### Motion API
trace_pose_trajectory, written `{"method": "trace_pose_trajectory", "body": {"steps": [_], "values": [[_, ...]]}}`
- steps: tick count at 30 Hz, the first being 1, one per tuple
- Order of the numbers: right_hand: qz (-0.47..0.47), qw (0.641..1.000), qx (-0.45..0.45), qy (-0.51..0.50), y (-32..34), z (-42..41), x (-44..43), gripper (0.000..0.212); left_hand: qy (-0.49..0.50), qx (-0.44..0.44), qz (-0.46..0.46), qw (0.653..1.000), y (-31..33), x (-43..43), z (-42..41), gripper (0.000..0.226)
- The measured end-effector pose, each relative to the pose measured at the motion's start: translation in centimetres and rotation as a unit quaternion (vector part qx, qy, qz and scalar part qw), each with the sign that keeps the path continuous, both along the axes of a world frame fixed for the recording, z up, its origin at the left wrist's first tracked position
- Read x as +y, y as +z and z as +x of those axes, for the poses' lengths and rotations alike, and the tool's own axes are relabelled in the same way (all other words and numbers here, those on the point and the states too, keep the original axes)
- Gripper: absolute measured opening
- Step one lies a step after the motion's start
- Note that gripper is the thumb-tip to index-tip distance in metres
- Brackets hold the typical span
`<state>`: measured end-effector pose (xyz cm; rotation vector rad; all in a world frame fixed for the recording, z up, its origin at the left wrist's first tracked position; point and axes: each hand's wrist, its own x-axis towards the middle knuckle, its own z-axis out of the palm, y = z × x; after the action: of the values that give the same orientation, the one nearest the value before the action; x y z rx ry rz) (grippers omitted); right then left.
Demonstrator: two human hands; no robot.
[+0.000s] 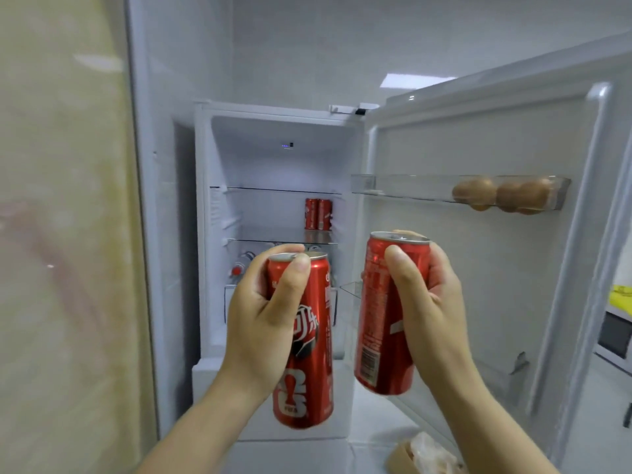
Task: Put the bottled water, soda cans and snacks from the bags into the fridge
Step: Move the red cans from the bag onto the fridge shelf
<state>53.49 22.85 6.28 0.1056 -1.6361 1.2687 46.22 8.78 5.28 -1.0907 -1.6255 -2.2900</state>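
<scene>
One can [304,340] is clasped in the left grip [263,323] and another [386,313] in the right grip [427,302]. Both are upright before the open fridge [273,152], probably so they can be set down standing. Two shelved cans [318,214] stand at the right of the middle shelf [273,234], leaving room on their left. The door [478,302] stands wide at the right.

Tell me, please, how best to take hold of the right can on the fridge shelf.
Probably its mid-body, from the front: the right can stands upright, the neighbour can sits close against its left, and the shelf above leaves little room for a top grip.
</scene>
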Motion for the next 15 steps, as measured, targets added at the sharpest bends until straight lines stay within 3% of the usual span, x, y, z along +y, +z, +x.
{"method": "trace_pose_trajectory", "body": {"steps": [15], "values": [[-0.02,1.0,-0.008,0.009,-1.0,-16.0,-1.3,0.029,0.011,-0.022,-0.016,1.0,-0.2,-1.6,-15.6,0.033]]}}
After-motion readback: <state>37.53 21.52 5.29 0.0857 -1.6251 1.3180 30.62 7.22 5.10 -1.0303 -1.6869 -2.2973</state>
